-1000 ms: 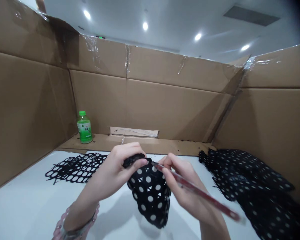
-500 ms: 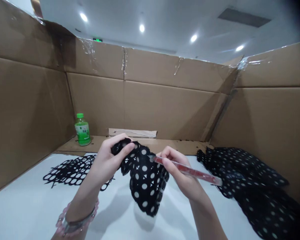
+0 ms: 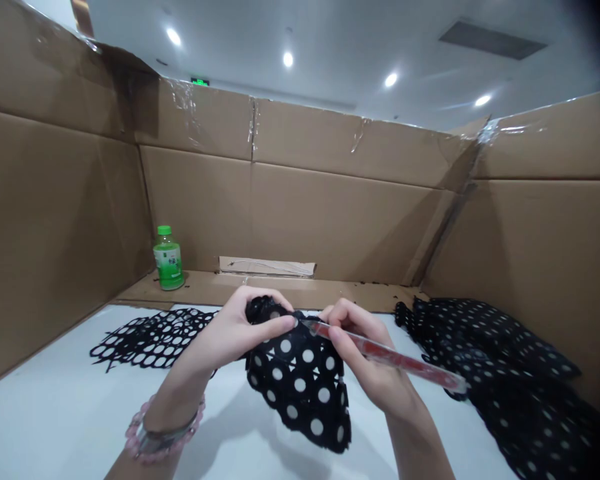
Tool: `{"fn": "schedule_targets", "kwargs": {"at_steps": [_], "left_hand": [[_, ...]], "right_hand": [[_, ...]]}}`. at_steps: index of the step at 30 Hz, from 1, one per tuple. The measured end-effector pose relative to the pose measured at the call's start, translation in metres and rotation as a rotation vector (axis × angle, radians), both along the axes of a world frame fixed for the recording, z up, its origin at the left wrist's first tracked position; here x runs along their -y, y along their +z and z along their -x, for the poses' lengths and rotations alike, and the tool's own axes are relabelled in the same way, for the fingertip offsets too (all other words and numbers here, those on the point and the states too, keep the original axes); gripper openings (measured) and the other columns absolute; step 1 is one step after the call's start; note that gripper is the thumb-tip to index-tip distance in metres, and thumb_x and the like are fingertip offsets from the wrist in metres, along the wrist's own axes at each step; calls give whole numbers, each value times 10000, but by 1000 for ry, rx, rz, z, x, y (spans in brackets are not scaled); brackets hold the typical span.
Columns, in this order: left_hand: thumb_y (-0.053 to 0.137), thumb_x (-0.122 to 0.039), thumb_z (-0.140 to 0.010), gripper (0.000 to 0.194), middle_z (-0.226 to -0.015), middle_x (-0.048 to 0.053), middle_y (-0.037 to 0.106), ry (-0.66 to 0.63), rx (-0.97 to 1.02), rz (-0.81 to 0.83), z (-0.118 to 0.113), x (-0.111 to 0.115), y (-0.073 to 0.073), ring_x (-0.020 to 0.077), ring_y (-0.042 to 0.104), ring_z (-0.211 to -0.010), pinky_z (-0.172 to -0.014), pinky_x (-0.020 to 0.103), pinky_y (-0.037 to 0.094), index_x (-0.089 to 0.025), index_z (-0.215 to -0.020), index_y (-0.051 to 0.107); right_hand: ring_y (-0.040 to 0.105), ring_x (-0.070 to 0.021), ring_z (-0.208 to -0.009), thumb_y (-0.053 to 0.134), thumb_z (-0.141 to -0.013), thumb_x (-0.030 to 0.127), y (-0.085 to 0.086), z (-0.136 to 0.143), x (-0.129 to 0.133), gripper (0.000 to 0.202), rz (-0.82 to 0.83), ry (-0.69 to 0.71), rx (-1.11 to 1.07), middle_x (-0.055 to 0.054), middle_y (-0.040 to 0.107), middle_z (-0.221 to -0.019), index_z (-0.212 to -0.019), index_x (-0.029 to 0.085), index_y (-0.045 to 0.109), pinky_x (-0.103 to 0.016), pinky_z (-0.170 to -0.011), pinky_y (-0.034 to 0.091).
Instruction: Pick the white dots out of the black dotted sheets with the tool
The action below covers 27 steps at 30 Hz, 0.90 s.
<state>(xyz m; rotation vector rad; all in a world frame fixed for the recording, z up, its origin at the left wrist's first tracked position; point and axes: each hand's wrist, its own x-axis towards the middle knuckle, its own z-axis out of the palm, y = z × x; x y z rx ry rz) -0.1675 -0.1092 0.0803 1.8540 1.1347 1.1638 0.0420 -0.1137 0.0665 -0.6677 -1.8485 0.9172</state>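
Note:
My left hand [image 3: 245,327] is closed on a bunched upper edge of a black sheet with white dots [image 3: 300,383], its thumb pressed along the top. The sheet hangs down over the white table, its lower edge scalloped. Held between thumb and fingers, a slim red tool [image 3: 395,357] with a pointed grey tip is in my right hand [image 3: 365,347]. That tip meets the sheet close to my left thumb. Whether my right fingertips also pinch the sheet's edge, I cannot tell. Left of my hands lies a black netting piece [image 3: 150,340] full of round holes.
More black dotted sheets [image 3: 500,353] are heaped on the right. A green bottle [image 3: 169,260] stands at the back left, and a flat cardboard strip [image 3: 267,267] lies at the back. Cardboard walls [image 3: 345,213] enclose the white table [image 3: 45,420] at the back and sides.
My left hand has moved right and slightly down, closer to my right hand. The dotted sheet has swung lower and spread wider, and the tool's tip is now nearer my left thumb.

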Motion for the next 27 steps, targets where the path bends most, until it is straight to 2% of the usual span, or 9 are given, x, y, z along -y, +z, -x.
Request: {"fn": "schedule_targets", "kwargs": {"at_steps": [6, 12, 15, 19, 23, 25, 27], "left_hand": [[673, -396, -799, 210, -773, -1, 699, -20, -9, -40, 2, 1, -1, 189, 631, -809, -759, 266, 457, -194, -742, 676], [673, -335, -808, 175, -707, -26, 666, -4, 11, -94, 0, -1, -1, 142, 607, -719, -700, 223, 436, -182, -724, 655], [668, -302, -817, 151, -698, -30, 676, 27, -24, -152, -2, 3, -1, 131, 610, -699, -680, 211, 433, -182, -726, 652], [639, -294, -848, 153, -691, -28, 673, 106, -124, -283, -8, 12, -2, 119, 596, -659, -641, 208, 423, -179, -746, 645], [619, -309, -865, 163, -705, -25, 674, 111, -142, -328, -9, 17, -3, 114, 584, -647, -620, 203, 424, -182, -766, 641], [633, -329, -852, 163, -693, -28, 668, 108, -66, -271, -7, 15, -2, 113, 576, -626, -582, 195, 420, -189, -769, 646], [656, -340, -831, 160, -690, -32, 660, 112, 30, -207, -4, 12, -1, 110, 574, -620, -566, 187, 416, -196, -763, 648]], "right_hand": [[398, -132, -650, 486, -949, 294, 1, 0, -1, 219, -17, 58, -4, 19, 486, -753, -754, 226, 412, -257, -576, 332], [404, -122, -624, 463, -946, 246, 3, -3, 0, 222, -48, 20, 48, 28, 486, -730, -740, 226, 384, -242, -554, 332], [420, -119, -609, 454, -942, 231, 4, -1, 5, 222, -85, -78, 149, 35, 480, -701, -734, 226, 375, -243, -560, 341], [438, -118, -593, 431, -917, 151, 1, 13, 17, 223, -229, -298, 298, 34, 472, -680, -723, 224, 350, -244, -560, 341], [424, -118, -585, 414, -887, 88, -3, 24, 22, 222, -384, -428, 288, 34, 439, -669, -729, 224, 340, -245, -561, 335], [417, -114, -574, 440, -904, 128, -2, 21, 18, 209, -324, -391, 238, 37, 448, -664, -732, 223, 368, -245, -557, 334], [427, -116, -585, 468, -933, 214, -1, 13, 11, 197, -178, -255, 154, 32, 486, -685, -746, 224, 410, -244, -554, 340]]}}
